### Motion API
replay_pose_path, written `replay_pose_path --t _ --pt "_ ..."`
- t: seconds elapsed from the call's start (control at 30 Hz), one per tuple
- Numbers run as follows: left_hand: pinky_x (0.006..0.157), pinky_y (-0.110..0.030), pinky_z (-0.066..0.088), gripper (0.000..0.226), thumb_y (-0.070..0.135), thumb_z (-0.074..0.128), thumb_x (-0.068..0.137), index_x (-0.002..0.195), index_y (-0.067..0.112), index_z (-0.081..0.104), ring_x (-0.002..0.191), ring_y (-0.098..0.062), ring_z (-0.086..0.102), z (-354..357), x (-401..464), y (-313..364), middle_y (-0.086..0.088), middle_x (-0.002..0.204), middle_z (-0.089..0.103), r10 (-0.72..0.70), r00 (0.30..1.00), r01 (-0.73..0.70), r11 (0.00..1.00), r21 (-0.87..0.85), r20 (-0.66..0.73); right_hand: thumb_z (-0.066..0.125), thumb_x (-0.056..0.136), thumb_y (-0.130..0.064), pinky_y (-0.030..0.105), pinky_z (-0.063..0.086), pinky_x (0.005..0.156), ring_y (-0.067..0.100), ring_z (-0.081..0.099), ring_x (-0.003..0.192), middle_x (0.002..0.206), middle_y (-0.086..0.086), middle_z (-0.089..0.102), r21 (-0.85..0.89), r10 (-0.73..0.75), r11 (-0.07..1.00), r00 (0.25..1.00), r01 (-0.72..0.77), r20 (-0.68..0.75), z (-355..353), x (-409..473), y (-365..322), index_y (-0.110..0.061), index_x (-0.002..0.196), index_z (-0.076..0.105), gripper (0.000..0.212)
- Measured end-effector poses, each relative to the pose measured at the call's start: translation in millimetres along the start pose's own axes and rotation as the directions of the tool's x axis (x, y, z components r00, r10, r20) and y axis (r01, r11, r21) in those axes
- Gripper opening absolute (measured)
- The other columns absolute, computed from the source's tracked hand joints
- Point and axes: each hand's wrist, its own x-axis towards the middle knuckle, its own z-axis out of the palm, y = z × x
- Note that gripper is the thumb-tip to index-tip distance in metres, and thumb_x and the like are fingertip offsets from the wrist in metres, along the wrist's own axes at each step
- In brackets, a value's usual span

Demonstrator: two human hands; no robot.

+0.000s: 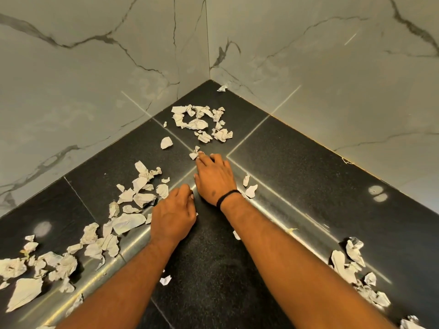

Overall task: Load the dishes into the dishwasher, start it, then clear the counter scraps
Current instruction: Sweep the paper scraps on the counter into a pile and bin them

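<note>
Dark counter [297, 176] corner, paper scraps [202, 122] everywhere: right hand [213, 176] pinches one scrap [194, 155], left hand [173, 214] cupped, perhaps hoarding gathered bits — grip unclear.

We see a polished black speckled stone desk [297, 176], glossy enough to mirror the light in streaks, strewn with crumpled, torn white paper scraps [129, 222], matt and creased. Behind it stand smooth grey-veined marble-look walls [95, 67] with a soft sheen.
</note>
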Motion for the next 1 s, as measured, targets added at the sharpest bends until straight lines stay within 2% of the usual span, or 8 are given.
replay_pose_path --t 0.23,0.4,0.5,0.6,0.7,0.8,0.87,1.0 --pt "0.05 -0.029 0.032 0.011 0.029 0.053 0.099 0.092 0.021 0.051 0.056 -0.021 0.054 1 0 -1 0.001 0.075 0.058 -0.002 1.0 0.002 1.0 -0.027 -0.004 0.05 0.094 -0.036 0.041 0.044 0.1 0.022 0.047 0.117 0.134 -0.004 0.054 0.053 0.076 0.996 0.989 -0.07 -0.126 3 -82 26 -0.018 0.129 0.059 0.04" --pt "0.048 -0.029 0.035 0.011 0.028 0.052 0.099 0.093 0.02 0.051 0.056 -0.021 0.053 0 -1 0 0.001 0.075 0.058 0.004 1.0 -0.004 1.0 -0.026 -0.004 0.052 0.095 -0.036 0.041 0.048 0.081 0.022 0.051 0.1 0.109 -0.002 0.061 0.094 0.126 0.989 0.976 -0.111 -0.176 -15 -78 33 -0.018 0.107 0.068 0.027" --pt "0.048 -0.03 0.037 0.011 0.029 0.052 0.099 0.092 0.02 0.05 0.057 -0.022 0.055 1 0 0 0.0 0.075 0.058 0.003 1.0 -0.004 1.0 -0.028 -0.005 0.055 0.094 -0.035 0.044 0.051 0.086 0.025 0.051 0.107 0.133 0.004 0.055 0.123 0.141 0.985 0.969 -0.118 -0.204 -24 -44 42 -0.013 0.125 0.06 0.038" --pt "0.049 -0.028 0.032 0.01 0.028 0.053 0.098 0.092 0.02 0.051 0.055 -0.021 0.053 0 -1 0 0.001 0.074 0.058 0.004 1.0 -0.005 1.0 -0.025 -0.01 0.054 0.096 -0.039 0.045 0.048 0.095 0.03 0.045 0.119 0.16 0.005 0.027 0.103 0.184 0.979 0.981 -0.177 -0.057 -29 1 56 -0.013 0.149 0.035 0.062" --pt "0.05 -0.027 0.029 0.01 0.028 0.053 0.098 0.091 0.02 0.051 0.055 -0.019 0.051 0 0 0 0.002 0.074 0.058 -0.002 1.0 0.002 1.0 -0.024 -0.007 0.046 0.1 -0.045 0.049 0.042 0.099 0.035 0.04 0.127 0.165 0.002 0.015 0.02 0.224 0.974 0.973 -0.225 0.049 -29 34 70 -0.016 0.156 0.023 0.067" --pt "0.051 -0.027 0.027 0.011 0.029 0.051 0.099 0.092 0.021 0.052 0.056 -0.017 0.051 -1 0 0 0.003 0.076 0.058 -0.01 1.0 0.01 1.0 -0.025 -0.004 0.035 0.102 -0.045 0.049 0.038 0.099 0.035 0.039 0.127 0.164 -0.003 0.024 -0.062 0.22 0.975 0.97 -0.214 0.102 -24 40 76 -0.021 0.152 0.033 0.055" --pt "0.051 -0.027 0.027 0.011 0.029 0.051 0.099 0.092 0.021 0.052 0.056 -0.016 0.05 -1 -1 0 0.003 0.077 0.059 -0.01 1.0 0.01 1.0 -0.021 -0.002 0.033 0.102 -0.044 0.048 0.039 0.095 0.034 0.043 0.122 0.161 -0.004 0.031 -0.087 0.199 0.977 0.978 -0.193 0.069 -21 28 76 -0.022 0.145 0.043 0.049" --pt "0.051 -0.027 0.027 0.011 0.029 0.051 0.099 0.091 0.021 0.052 0.055 -0.016 0.05 0 0 0 0.003 0.076 0.058 -0.002 1.0 0.002 1.0 -0.023 -0.006 0.037 0.101 -0.041 0.043 0.038 0.087 0.03 0.045 0.112 0.157 -0.009 0.038 -0.028 0.211 0.977 0.977 -0.211 0.011 -21 -21 73 -0.027 0.134 0.053 0.039"
